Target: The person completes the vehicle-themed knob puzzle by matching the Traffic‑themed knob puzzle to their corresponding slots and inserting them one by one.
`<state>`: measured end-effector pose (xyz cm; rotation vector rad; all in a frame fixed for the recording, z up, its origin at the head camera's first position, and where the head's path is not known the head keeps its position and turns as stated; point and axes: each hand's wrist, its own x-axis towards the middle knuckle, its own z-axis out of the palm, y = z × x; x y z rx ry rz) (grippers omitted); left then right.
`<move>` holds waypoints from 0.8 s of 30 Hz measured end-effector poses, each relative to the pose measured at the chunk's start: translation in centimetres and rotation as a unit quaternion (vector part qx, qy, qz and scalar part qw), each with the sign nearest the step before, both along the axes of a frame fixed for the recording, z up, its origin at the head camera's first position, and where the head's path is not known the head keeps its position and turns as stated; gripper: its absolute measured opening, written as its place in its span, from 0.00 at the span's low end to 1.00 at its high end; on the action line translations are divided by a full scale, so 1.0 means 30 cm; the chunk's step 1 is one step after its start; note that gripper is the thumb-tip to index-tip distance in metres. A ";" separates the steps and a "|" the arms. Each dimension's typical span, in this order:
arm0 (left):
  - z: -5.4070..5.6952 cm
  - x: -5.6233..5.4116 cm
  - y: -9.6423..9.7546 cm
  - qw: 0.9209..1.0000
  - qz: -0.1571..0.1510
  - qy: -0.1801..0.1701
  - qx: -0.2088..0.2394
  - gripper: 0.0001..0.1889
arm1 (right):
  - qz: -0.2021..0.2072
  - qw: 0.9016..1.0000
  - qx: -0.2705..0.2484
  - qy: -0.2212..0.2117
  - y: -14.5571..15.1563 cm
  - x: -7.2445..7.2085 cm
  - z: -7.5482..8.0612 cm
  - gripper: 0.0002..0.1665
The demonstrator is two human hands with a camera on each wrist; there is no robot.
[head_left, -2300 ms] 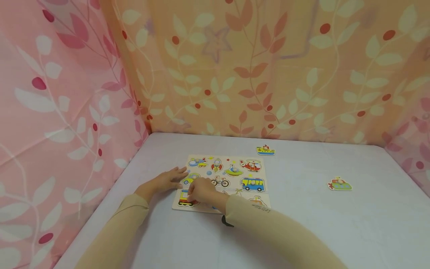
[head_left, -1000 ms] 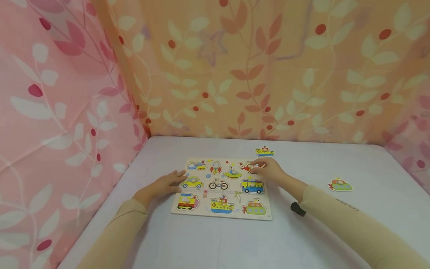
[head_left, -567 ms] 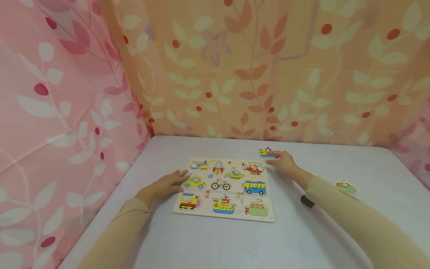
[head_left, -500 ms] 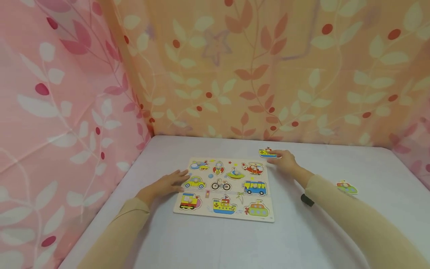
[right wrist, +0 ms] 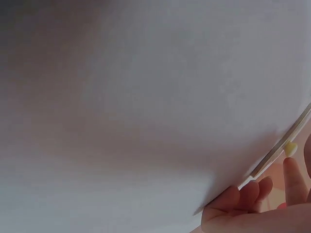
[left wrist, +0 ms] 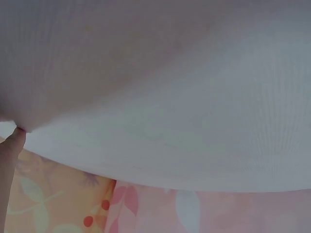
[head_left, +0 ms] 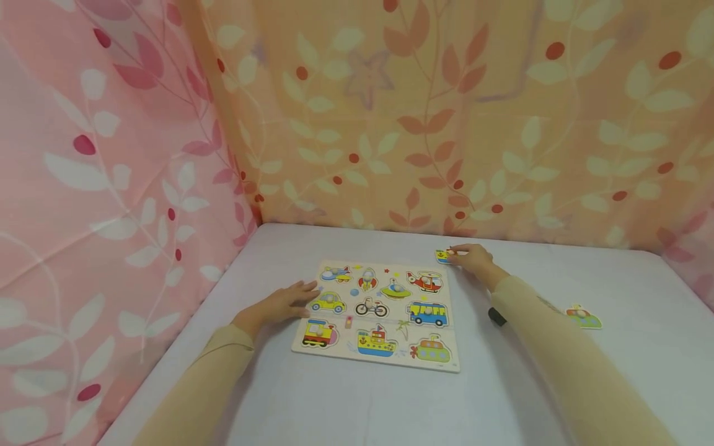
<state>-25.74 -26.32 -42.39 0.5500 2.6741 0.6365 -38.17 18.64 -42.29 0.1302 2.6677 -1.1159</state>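
Note:
A wooden knob puzzle board (head_left: 362, 322) with vehicle pictures lies flat on the table. My left hand (head_left: 281, 305) rests at its left edge, fingers spread, beside the yellow car piece (head_left: 328, 302); one fingertip (left wrist: 20, 133) shows in the left wrist view. Beyond the board's far right corner, my right hand (head_left: 475, 260) pinches the ship puzzle piece (head_left: 442, 256), covering its right part. The right wrist view has that piece edge-on, with its pale knob (right wrist: 290, 148) at the fingertips. On the board, the ship picture (head_left: 376, 342) and submarine picture (head_left: 432, 350) show no knobs.
A submarine puzzle piece (head_left: 583, 317) lies on the white tablecloth at the right, partly behind my right sleeve (head_left: 552, 347). A dark object (head_left: 497, 316) is at my right wrist. Patterned curtains (head_left: 357, 124) stand behind and to the left.
My right hand has gone from the board's lower left, past the helicopter, to the ship piece at the back, and its fingers have closed in on it. My left hand stays at the board's edge.

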 end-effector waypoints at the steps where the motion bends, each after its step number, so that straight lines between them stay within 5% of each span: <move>1: 0.001 -0.002 0.003 1.000 -0.003 0.000 0.000 0.30 | -0.003 1.000 0.002 -0.003 0.002 -0.003 -0.001 0.33; 15: -0.005 -0.009 0.013 1.000 0.006 -0.009 -0.015 0.31 | -0.056 0.998 0.006 0.009 -0.005 0.006 0.005 0.18; 24: -0.013 -0.010 0.006 1.000 0.018 -0.011 -0.017 0.31 | -0.066 0.998 -0.008 0.019 0.007 0.017 0.001 0.16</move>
